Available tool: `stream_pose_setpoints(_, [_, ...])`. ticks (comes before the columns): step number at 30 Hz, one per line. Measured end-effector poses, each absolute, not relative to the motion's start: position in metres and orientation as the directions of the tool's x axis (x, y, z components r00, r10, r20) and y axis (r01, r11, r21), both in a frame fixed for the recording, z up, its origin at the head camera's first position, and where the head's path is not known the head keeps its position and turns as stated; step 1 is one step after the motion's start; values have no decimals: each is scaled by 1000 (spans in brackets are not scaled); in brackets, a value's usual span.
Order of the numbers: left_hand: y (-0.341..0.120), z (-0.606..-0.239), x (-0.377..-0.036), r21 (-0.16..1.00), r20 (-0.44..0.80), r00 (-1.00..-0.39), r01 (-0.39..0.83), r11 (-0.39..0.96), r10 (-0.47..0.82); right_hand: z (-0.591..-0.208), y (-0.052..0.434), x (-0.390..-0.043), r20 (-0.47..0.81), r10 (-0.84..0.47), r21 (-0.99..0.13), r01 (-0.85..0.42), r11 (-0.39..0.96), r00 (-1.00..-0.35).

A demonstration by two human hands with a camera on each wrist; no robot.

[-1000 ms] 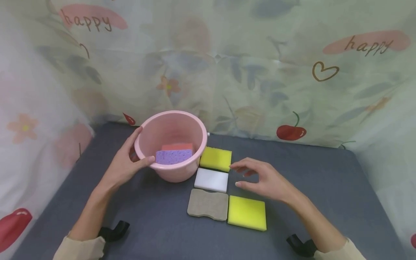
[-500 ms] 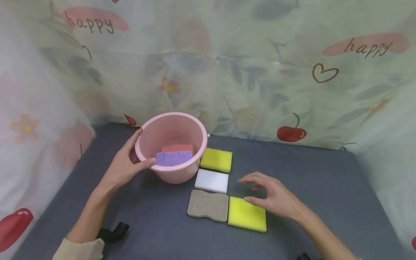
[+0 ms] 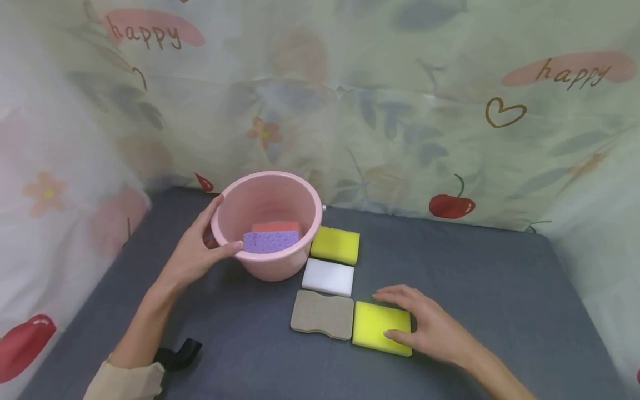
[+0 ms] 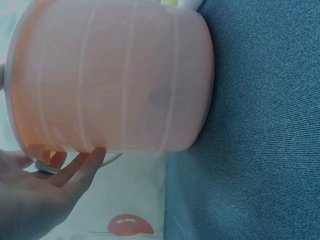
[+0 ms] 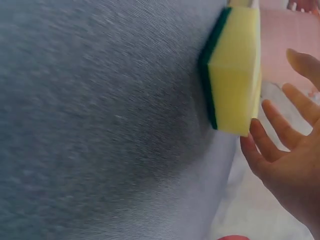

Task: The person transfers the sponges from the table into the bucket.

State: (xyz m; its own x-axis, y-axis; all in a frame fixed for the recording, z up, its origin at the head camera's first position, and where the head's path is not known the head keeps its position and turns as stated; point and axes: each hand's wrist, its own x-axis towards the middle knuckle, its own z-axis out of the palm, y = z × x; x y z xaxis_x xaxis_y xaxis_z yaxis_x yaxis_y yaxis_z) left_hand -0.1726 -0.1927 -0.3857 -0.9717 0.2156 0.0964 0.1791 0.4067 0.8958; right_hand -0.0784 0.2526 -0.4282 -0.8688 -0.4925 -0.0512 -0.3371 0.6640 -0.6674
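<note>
My left hand grips the rim of a pink bucket, thumb at the near side and fingers round the left. In the left wrist view, fingers lie against the bucket wall. A purple sponge and a red sponge are inside the bucket. My right hand hovers over the right side of the near yellow sponge, fingers spread and thumb apart. The right wrist view shows this yellow sponge with a dark green underside; whether a fingertip touches it I cannot tell.
Right of the bucket, a far yellow sponge, a white sponge and a grey-brown wavy-edged sponge form a column on the dark cloth. Patterned curtains rise behind and at both sides.
My right hand has moved down and toward me, from beside the far yellow sponge to above the near yellow one. The left hand stays on the bucket rim; the sponges have not moved.
</note>
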Motion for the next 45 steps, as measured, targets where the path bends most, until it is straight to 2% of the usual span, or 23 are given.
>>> stream_pose_setpoints(14, [-193, -385, -173, 907, 100, -970, 180, 380, 221, -445, 247, -67, -115, -461, -637, -291, 714, -880])
stream_pose_setpoints(24, [-193, -383, -170, 923, 89, -971, 164, 349, 221, -450, 245, -62, -91, -489, -595, -346, 725, -867])
stream_pose_setpoints(36, [-196, -389, -169, 925, 109, -970, 180, 336, 219, -432, 248, -72, -34, -512, -542, -414, 731, -859])
stream_pose_setpoints(45, [-193, -387, -174, 917, 104, -967, 184, 354, 233, -408, 251, -81, 71, -512, -506, -473, 722, -856])
